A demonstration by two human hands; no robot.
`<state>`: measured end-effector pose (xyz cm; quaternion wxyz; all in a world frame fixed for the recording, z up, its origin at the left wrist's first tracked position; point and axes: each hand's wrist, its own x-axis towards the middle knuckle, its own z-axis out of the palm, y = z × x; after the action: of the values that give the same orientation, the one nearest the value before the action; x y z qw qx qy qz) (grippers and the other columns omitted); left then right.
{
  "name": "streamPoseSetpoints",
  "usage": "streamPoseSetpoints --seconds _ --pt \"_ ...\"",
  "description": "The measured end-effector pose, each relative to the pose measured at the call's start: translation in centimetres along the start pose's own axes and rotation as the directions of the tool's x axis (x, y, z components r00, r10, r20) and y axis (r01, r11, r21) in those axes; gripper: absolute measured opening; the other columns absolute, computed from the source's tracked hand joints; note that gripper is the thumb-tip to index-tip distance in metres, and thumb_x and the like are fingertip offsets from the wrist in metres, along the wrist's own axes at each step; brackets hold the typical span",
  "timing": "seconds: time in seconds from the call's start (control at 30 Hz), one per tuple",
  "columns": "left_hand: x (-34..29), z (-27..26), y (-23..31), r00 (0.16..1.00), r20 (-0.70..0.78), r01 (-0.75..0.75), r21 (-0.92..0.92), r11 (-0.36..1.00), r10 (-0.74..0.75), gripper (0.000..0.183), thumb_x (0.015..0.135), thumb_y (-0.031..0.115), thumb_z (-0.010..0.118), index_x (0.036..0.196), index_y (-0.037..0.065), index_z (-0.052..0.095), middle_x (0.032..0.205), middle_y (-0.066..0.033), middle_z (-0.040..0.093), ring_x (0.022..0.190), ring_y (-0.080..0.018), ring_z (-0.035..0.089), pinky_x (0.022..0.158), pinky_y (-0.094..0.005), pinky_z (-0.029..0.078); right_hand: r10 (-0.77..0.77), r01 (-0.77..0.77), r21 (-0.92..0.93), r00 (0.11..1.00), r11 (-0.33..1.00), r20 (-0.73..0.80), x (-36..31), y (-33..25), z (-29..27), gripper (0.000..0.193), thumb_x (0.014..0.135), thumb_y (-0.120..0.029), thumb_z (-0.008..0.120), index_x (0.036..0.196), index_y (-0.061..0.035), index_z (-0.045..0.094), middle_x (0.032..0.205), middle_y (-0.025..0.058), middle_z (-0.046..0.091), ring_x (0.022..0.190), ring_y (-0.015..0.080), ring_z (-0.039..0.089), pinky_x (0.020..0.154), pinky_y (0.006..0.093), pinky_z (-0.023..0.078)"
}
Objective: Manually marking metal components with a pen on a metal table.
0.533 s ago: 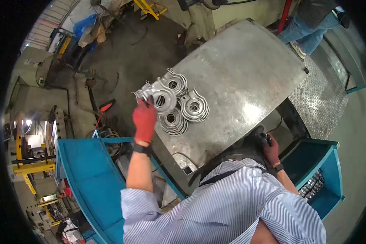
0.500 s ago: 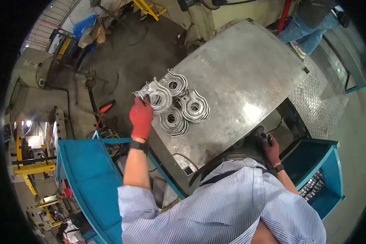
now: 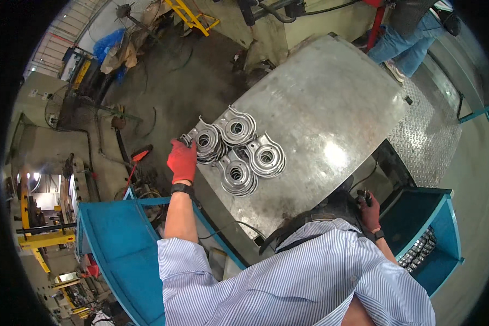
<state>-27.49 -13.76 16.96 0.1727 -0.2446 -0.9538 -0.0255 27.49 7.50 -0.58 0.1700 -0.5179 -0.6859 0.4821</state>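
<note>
My left hand, in a red glove with dark fingertips, is closed on the outer end of a ring-shaped stamped metal bracket. That bracket lies on top of the leftmost stack, at the table's left edge. Beside it stand three more stacks of like brackets: a far stack, a right stack and a near stack. My right hand, also red-gloved, hangs low by my right side, off the table's near edge. Its dark-tipped fingers are curled, and whatever they hold, if anything, cannot be made out.
The brackets stand on a grey metal table. A blue metal chute is at my left; a blue bin with small metal parts is at my right. Another person's legs show at the far right, near a tread-plate platform.
The bracket in my left hand has come down and now rests on the leftmost stack. My left hand stays at its end. My right hand remains low at my side; the whole view has shifted slightly.
</note>
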Motion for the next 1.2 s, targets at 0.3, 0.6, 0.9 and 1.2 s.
streamPoseSetpoints --seconds 0.3,0.6,0.9,1.2 --pt "-0.4 1.3 -2.6 0.986 0.045 -0.161 0.0 0.987 0.161 0.027 0.085 0.032 0.055 0.082 0.005 0.057 0.08 -0.0169 0.064 0.074 -0.035 0.062 0.065 -0.0442 0.05 -0.012 0.012 0.033 1.0 0.999 0.005 -0.3 -0.6 0.1 0.033 0.083 -0.008 0.061 0.115 -0.0009 0.057 0.106 0.0156 0.064 0.1 0.0252 0.061 0.087 0.0322 0.044" --pt "-0.4 1.5 -1.5 0.992 0.121 -0.049 0.059 0.997 0.041 0.037 0.084 0.037 0.057 0.097 0.003 0.054 0.087 -0.0173 0.065 0.081 -0.0351 0.063 0.069 -0.0439 0.05 0.003 -0.003 0.046 1.0 0.999 0.005 0.5 1.6 0.9 0.032 0.082 -0.006 0.061 0.114 -0.0014 0.058 0.106 0.0154 0.064 0.098 0.025 0.061 0.086 0.0316 0.045" --pt "-0.4 0.1 -0.9 0.998 0.03 -0.054 -0.119 0.991 0.058 0.056 0.08 0.041 0.06 0.114 -0.002 0.051 0.107 -0.0244 0.059 0.1 -0.0378 0.057 0.083 -0.0436 0.047 -0.059 0.056 -0.043 0.996 0.998 -0.069 -0.6 -0.2 0.6 0.03 0.082 -0.007 0.06 0.111 -0.0013 0.058 0.102 0.0172 0.065 0.096 0.0268 0.062 0.083 0.0337 0.046" --pt "2.4 -13.0 13.9 0.964 -0.104 -0.266 -0.425 0.865 0.245 0.058 0.078 0.028 0.066 0.125 0.0 0.047 0.113 -0.0221 0.055 0.106 -0.0376 0.052 0.089 -0.0434 0.043 0.033 -0.012 0.128 0.986 0.992 -0.163 1.0 0.5 -0.2 0.028 0.081 -0.008 0.059 0.109 -0.0017 0.059 0.092 0.0186 0.065 0.084 0.0282 0.063 0.075 0.0356 0.047"
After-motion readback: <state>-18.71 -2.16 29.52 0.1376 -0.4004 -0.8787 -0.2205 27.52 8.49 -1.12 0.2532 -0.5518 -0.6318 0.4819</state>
